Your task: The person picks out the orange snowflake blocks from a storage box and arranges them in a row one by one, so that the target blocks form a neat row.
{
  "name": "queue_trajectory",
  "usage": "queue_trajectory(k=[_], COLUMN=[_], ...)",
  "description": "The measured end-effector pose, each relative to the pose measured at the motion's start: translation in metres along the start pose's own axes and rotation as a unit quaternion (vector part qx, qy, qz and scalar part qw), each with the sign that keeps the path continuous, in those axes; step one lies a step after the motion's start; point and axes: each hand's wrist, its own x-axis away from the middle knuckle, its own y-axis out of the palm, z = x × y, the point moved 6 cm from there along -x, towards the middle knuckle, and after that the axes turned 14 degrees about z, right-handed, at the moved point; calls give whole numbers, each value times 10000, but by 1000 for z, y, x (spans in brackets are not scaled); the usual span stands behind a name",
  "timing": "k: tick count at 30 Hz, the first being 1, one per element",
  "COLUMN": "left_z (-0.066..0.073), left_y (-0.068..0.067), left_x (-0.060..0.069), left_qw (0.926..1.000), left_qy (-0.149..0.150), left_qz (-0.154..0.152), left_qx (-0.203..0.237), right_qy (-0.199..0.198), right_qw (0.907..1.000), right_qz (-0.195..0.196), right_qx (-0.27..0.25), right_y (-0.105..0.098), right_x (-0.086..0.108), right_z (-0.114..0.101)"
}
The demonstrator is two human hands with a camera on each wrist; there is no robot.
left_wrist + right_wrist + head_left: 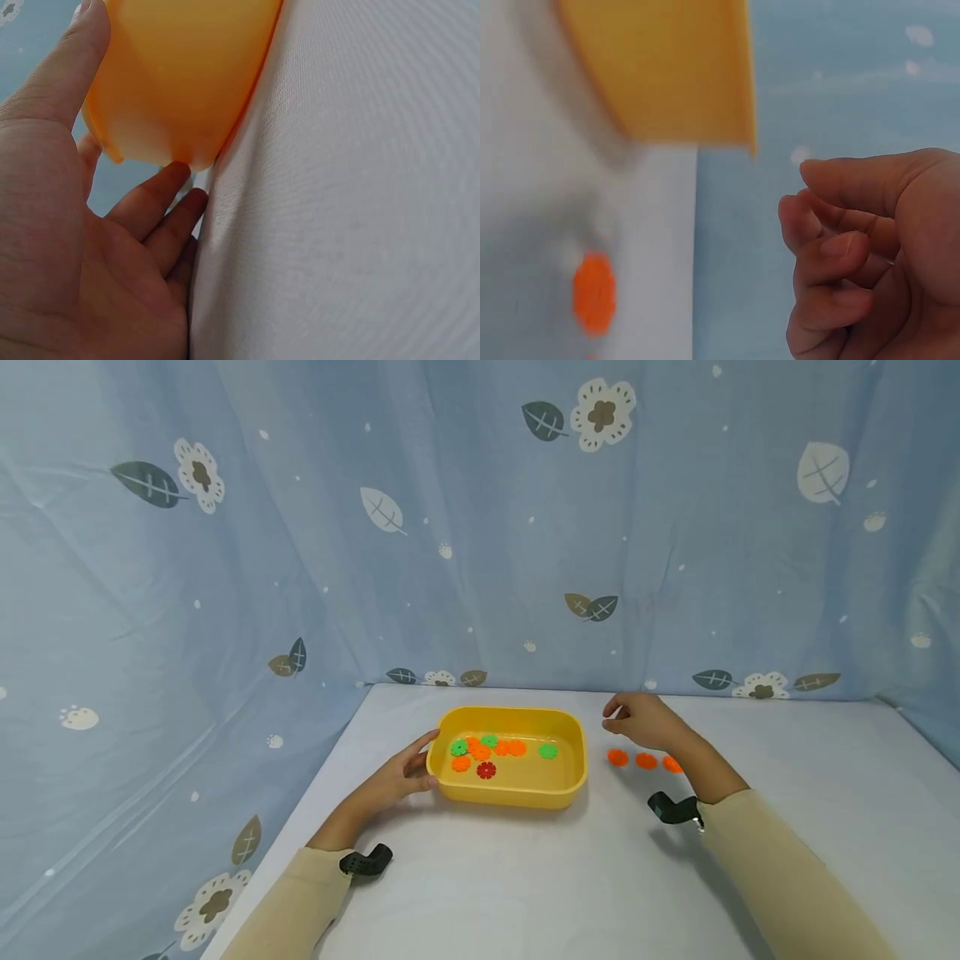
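A yellow tray (502,795) holds several flower-shaped discs: orange, green and one red disc (486,770). My left hand (390,785) grips the tray's left end, thumb at the near corner and index finger at the far one. The left wrist view has the thumb along the side of the tray (180,75), with fingertips of the hand (112,247) against its end. Beyond the tray's right side, my right hand (645,720) is raised above the table, fingers loosely bent; the right wrist view gives no object in this hand (870,255).
To the right of the tray, three orange discs lie in a row, the middle one (646,761) below my right hand. The white table (480,893) meets a blue patterned curtain (480,527) at the back and left. Each wrist carries a black device.
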Motion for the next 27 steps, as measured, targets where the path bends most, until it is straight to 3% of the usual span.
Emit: queue_trajectory(k=[4,12,17,22,27], left_z=[17,18,15,13,15], left_y=[0,-1,-2,-2,-4], left_x=[8,8,7,8,9], left_qw=[9999,9999,9999,9999,9998], left_qy=[20,-59,37,15,-111], left_qz=[-101,-71,-113,-62,25], left_qx=[21,73,64,98,147], right_qy=[-155,-615,-763,-776,-879], right_qw=[9997,9950,9910,9930,9949], right_qz=[-84,-408,-618,-561,-483], right_qx=[-158,-676,-912,-689,140], right_y=[13,55,82,99,111], right_x=[-6,-14,-15,-18,-20], right_z=[-24,-72,-91,-95,-92])
